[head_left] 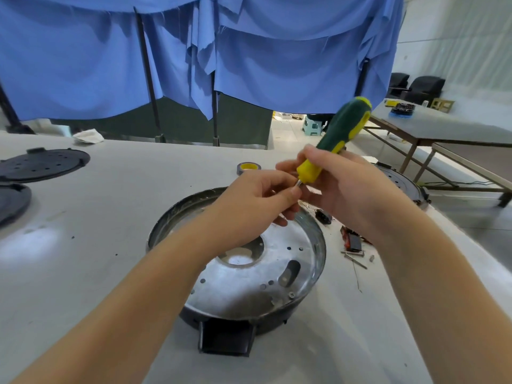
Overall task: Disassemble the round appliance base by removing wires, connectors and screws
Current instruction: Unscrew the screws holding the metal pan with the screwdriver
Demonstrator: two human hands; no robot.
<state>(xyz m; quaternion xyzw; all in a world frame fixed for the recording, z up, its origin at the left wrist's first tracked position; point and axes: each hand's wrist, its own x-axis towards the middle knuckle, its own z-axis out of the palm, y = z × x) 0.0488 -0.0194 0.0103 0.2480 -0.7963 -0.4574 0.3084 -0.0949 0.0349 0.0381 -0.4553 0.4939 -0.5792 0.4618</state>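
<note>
Bare metal shows across the round appliance base (249, 275), which sits on the pale table (110, 245) right in front of you, its black outer shell and a black square tab facing your body. Its inner plate is dotted with small holes and has a large round opening near the middle.

Both of your hands are raised above the far side of the base. Your right hand (343, 189) grips the yellow-and-green screwdriver (338, 137) low on the handle, fingers curled round the yellow collar, with the handle tilted up and away to the right. Your left hand (249, 206) has its thumb and fingertips pinched narrowly at the short bit of metal shaft just below the handle; whether a screw sits between them, you cannot tell from here.

To the right of the base lies a small heap of removed parts (352, 242): black and red pieces, thin wires and a loose screw. A roll of tape (248, 167) rests beyond your hands. Two dark round covers (41, 164) lie at the left, well apart from the base, and blue cloth (249, 51) hangs behind.
</note>
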